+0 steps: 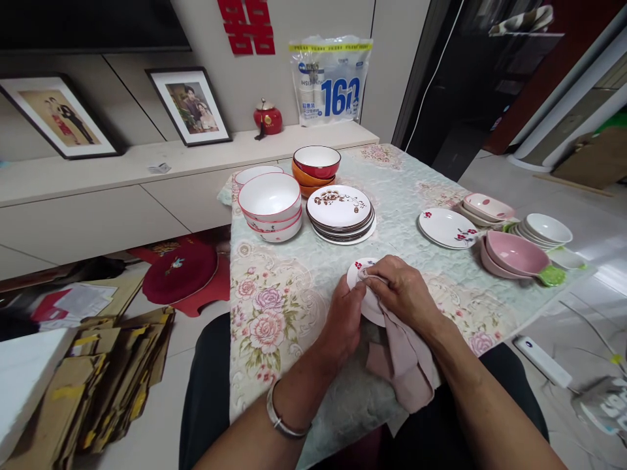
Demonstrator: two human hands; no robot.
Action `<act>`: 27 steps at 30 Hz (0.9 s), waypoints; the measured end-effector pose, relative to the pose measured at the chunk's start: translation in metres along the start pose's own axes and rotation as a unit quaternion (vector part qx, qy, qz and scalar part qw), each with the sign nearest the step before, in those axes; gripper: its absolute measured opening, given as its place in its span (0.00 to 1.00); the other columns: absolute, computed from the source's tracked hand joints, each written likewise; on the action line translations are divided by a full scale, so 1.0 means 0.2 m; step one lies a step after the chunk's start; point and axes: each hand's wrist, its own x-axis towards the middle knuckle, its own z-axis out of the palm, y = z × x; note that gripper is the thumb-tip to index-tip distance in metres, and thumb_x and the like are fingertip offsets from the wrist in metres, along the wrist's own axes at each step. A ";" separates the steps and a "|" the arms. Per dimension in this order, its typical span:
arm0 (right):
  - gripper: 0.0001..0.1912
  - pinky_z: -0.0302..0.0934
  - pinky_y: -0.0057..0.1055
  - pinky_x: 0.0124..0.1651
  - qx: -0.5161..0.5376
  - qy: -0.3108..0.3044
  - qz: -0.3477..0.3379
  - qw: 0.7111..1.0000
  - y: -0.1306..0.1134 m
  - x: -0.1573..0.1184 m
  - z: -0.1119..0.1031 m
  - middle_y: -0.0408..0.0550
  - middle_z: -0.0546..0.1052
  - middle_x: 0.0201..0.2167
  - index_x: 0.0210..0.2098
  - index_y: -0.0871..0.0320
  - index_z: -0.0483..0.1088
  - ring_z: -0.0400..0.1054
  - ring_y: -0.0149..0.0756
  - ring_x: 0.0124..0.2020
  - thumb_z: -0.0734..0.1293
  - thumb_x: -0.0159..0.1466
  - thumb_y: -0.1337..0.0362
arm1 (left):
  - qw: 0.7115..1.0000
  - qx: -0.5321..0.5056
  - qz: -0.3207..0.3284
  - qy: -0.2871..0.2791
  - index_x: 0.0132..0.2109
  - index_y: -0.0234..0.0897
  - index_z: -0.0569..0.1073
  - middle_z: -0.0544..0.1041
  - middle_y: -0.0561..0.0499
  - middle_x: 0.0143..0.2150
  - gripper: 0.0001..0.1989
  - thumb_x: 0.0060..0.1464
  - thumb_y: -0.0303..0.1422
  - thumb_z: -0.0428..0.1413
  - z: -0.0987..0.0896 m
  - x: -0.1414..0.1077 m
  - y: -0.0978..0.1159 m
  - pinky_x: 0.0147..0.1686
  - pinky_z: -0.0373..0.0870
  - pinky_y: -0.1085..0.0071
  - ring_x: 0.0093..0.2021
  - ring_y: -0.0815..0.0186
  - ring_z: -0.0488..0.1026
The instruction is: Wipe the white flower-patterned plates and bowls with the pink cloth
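Note:
Near the table's front edge, my left hand (pixel 347 314) grips the left rim of a small white plate (pixel 375 312) with a red flower near its edge. My right hand (pixel 402 287) is closed on a pink cloth (pixel 404 365), pressing it against the plate's upper part; the cloth hangs down toward my lap. Beyond my hands stands a stack of brown-rimmed plates (pixel 340 207). To its left are stacked white bowls with red rims (pixel 270 198), and behind it red and orange bowls (pixel 316 163).
On the table's right lie white flowered plates (pixel 447 228), pink bowls (pixel 517 253) and small white bowls (pixel 547 228). A low cabinet (pixel 206 160) behind holds frames, a red jar (pixel 268 120) and a bag of cups (pixel 329 85). A red stool (pixel 181 271) stands left.

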 end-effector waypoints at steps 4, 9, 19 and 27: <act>0.11 0.61 0.34 0.41 -0.067 -0.002 0.053 0.996 0.01 0.00 -0.02 0.50 0.74 0.34 0.34 0.56 0.74 0.69 0.41 0.39 0.62 0.69 0.62 | 1.000 -0.008 -0.011 0.010 0.49 0.34 0.73 0.81 0.46 0.41 0.22 0.45 0.34 0.63 0.00 -0.01 0.01 0.44 0.71 0.64 0.43 0.57 0.77; 0.12 0.56 0.33 0.35 -0.145 -0.045 0.101 0.983 -0.02 -0.02 -0.11 0.49 0.72 0.29 0.29 0.56 0.70 0.67 0.38 0.32 0.61 0.67 0.65 | 1.000 0.000 -0.018 0.005 0.47 0.34 0.74 0.81 0.46 0.38 0.19 0.47 0.37 0.62 0.00 -0.01 0.02 0.42 0.71 0.63 0.41 0.56 0.78; 0.07 0.61 0.36 0.43 -0.069 0.028 0.115 0.991 0.00 0.01 -0.01 0.51 0.77 0.37 0.38 0.57 0.73 0.71 0.43 0.40 0.64 0.67 0.61 | 1.000 -0.005 0.004 -0.002 0.52 0.33 0.72 0.81 0.44 0.44 0.24 0.48 0.37 0.63 -0.01 0.00 -0.01 0.45 0.71 0.63 0.45 0.56 0.77; 0.12 0.56 0.33 0.34 -0.173 -0.024 0.100 0.980 -0.02 -0.01 -0.07 0.50 0.75 0.32 0.32 0.56 0.71 0.69 0.40 0.32 0.62 0.69 0.60 | 1.000 0.005 -0.018 0.009 0.48 0.35 0.74 0.82 0.46 0.40 0.19 0.49 0.36 0.62 -0.01 0.00 0.00 0.42 0.72 0.63 0.41 0.57 0.78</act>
